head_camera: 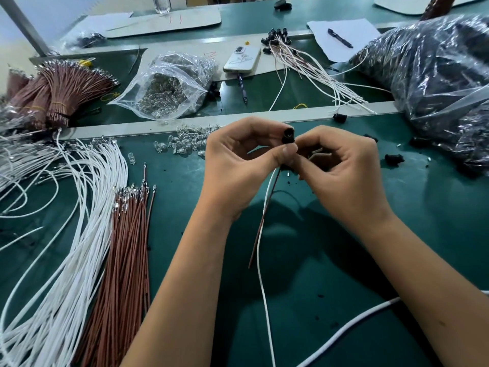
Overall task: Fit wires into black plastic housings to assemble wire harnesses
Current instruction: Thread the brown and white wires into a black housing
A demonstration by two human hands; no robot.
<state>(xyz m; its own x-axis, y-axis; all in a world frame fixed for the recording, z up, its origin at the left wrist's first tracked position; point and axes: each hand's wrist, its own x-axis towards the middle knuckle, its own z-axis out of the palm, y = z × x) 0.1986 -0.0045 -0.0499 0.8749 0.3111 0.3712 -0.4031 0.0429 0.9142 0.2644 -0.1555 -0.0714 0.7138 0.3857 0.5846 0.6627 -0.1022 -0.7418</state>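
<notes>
Forearms frame the mat; left hand (232, 160) and right hand (341, 165) both pinch one black housing (288, 135) at centre, white wire (260, 250) and brown wire (260, 223) trailing (light, limp). Best held near the terminals.

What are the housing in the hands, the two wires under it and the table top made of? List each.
Housing: black moulded plastic, faint sheen.
White wire and brown wire: smooth, flexible plastic-looking insulation.
Table top: green matte mat, probably rubber or vinyl.
</notes>
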